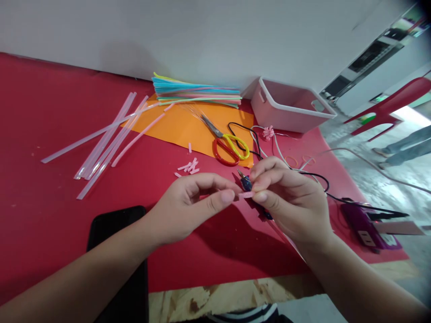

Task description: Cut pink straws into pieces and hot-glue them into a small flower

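Observation:
My left hand [191, 204] and my right hand [289, 202] meet above the red table cover [50, 112]. Both pinch a short pink straw piece [245, 194] between thumb and fingers, one at each end. Right behind my fingertips lies a small blue glue gun [245, 182] with its metal tip pointing up-left. Several cut pink straw bits [189, 167] lie just beyond my left hand. Red-and-yellow scissors [225, 142] rest on an orange sheet [188, 125].
Clear glue sticks [104, 139] lie at left, a bundle of coloured straws [197, 92] at the back, a white bin [289, 105] at right. A small pink straw flower [268, 132], cables [316, 175], a purple power strip [365, 224] and a black phone [116, 224] are nearby. Someone's legs show far right.

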### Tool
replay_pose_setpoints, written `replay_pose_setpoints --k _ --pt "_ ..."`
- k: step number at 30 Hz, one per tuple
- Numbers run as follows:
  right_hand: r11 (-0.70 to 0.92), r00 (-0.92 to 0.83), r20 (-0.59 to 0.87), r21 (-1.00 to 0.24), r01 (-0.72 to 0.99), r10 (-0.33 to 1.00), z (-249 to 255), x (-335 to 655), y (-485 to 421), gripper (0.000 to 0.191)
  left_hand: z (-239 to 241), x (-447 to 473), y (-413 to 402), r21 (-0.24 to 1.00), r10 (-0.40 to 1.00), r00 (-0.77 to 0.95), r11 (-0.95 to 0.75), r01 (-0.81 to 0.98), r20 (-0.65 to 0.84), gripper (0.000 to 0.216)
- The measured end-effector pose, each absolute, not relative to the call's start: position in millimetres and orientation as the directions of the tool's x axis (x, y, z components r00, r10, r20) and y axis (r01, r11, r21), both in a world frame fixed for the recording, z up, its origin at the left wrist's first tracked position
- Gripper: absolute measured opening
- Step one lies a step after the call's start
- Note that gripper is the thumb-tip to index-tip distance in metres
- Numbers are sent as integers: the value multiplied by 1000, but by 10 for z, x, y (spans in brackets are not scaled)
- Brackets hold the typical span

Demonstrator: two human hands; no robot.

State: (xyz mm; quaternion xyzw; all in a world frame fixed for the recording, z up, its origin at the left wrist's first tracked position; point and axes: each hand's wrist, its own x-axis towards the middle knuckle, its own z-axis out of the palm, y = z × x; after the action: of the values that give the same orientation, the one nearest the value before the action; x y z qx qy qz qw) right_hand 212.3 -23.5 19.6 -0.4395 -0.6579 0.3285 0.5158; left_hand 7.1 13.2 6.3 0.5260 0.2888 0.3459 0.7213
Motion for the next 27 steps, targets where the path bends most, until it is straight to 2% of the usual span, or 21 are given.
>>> replay_pose_setpoints --k 4,12,17,23,27 --pt "460 -123 446 -820 339 886 210 2115 -262 5 96 96 119 974 808 587 169 -151 -49 5" --pt "536 -136 531 -738 410 836 188 2155 -281 18 101 76 116 979 817 576 126 -162 -10 9" --pt "583 -178 566 -698 416 805 197 2154 -275 19 115 62 116 969 795 604 185 -165 -49 9" --pt "588 -221 551 -692 419 805 200 2155 -274 14 87 75 128 972 774 633 161 -173 -16 13" --pt "535 -195 499 -779 326 844 198 2144 -271 8 61 66 137 968 737 676 155 -199 22 11"
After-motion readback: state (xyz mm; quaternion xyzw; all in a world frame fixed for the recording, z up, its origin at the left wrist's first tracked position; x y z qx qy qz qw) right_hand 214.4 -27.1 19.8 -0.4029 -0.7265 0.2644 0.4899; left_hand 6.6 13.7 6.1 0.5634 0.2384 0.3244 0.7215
